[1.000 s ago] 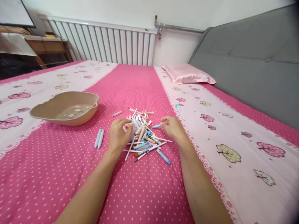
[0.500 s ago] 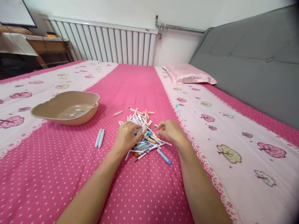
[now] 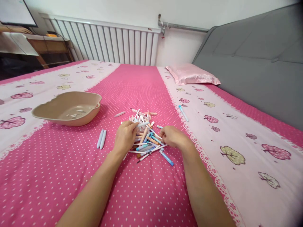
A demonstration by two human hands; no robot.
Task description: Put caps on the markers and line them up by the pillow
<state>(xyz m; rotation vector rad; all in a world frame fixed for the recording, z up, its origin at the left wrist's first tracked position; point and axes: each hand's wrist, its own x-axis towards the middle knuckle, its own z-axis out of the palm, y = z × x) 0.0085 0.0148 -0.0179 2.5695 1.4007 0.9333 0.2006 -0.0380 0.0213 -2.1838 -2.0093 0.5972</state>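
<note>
A heap of pastel pens (image 3: 146,138) lies on the pink dotted bedsheet (image 3: 142,189). My left hand (image 3: 124,137) rests on the heap's left side, its fingers pinched round a pale blue pen (image 3: 142,125) that sticks out to the right. On the heap's right side my right hand (image 3: 172,136) has its fingers curled down among the pens; what they grip is hidden. Two pale blue pens (image 3: 101,139) lie side by side to the left of my left hand. A blue pen (image 3: 166,158) lies at the heap's near edge.
A beige heart-shaped bowl (image 3: 68,108) stands at the left with small bits inside. A single blue pen (image 3: 183,113) lies to the right, a pale one (image 3: 119,114) behind the heap. A pink pillow (image 3: 193,74), a grey headboard (image 3: 255,63) and a radiator (image 3: 106,42) border the bed.
My right hand has drawn back from the light blue pen toward me and curled into the heap. My left hand has closed on a pale blue pen and lifted its end.
</note>
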